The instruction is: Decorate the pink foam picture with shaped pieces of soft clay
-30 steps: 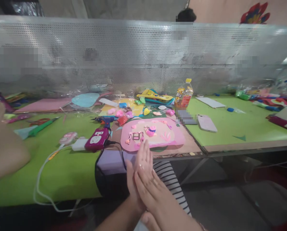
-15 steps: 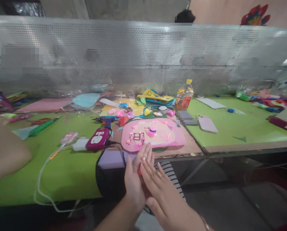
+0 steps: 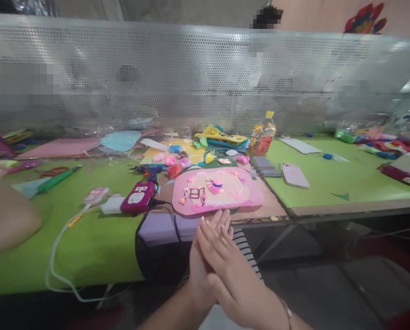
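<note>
Two bare hands meet palm to palm at the lower centre of the frame, the right hand [image 3: 230, 270] laid aslant over the left hand [image 3: 198, 270], in front of a cluttered worktable. Whether anything is held between the palms cannot be told. Just above them in the picture lies a pink board [image 3: 256, 195], its long axis running left to right across the frame, its surface decorated with small shapes, among them a pink-and-blue figure [image 3: 216, 185] near its middle. The fingers point up toward the board's lower edge, the left hand's tips the nearer to it; whether they touch is unclear. Left of the board sit a purple power block [image 3: 138, 198] and a blue glue gun [image 3: 152, 170]; beyond its upper right corner stands a bottle [image 3: 262, 137], with a pale phone [image 3: 295, 176] to the right. Another person's arm [image 3: 8, 211] enters at the left edge. Half a second earlier, a red spot showed between the palms and the left thumb stood clear; now no red is visible, the left fingertips appear farther right, and the board lies as it did.
</note>
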`<state>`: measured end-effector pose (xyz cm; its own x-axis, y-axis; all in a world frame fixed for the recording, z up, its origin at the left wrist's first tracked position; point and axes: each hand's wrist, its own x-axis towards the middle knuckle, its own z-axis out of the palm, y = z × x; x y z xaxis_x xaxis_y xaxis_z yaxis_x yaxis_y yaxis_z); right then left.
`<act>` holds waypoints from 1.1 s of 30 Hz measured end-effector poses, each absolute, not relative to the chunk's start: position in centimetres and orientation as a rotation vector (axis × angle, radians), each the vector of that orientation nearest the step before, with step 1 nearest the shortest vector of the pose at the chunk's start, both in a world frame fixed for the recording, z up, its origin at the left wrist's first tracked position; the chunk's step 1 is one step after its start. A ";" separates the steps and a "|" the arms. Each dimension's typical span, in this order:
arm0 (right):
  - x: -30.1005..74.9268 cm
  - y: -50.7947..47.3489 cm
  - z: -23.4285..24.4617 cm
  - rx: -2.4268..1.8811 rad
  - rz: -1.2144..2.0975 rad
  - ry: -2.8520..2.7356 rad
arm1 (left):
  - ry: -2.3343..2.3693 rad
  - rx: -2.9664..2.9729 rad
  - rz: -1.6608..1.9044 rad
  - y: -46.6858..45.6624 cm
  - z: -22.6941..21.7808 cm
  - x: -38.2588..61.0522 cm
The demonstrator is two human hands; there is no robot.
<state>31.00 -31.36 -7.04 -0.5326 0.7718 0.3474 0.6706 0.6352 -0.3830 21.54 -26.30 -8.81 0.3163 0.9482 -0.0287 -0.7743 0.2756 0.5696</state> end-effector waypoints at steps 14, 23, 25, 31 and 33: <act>31.5 -30.4 -8.3 -0.996 0.142 -2.105 | 0.345 0.466 1.196 -26.9 -7.2 21.8; 31.9 -30.5 -8.5 -0.929 0.139 -1.824 | 0.293 0.738 1.231 -26.1 -7.3 21.1; 32.6 -30.7 -8.3 -0.957 0.185 -1.785 | 0.370 1.042 1.362 -25.3 -7.8 20.7; 34.5 -30.1 -7.3 -0.988 0.215 -1.667 | 0.862 2.038 1.130 -23.1 -8.6 20.0; 35.1 -29.6 -6.7 -0.993 0.195 -1.645 | 0.895 2.183 1.051 -23.0 -9.1 20.1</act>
<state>35.06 -29.62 -6.69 0.0049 0.6867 0.7269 0.4978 0.6288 -0.5974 20.13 -23.01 -9.07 0.4719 0.7570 0.4520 0.3257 -0.6261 0.7085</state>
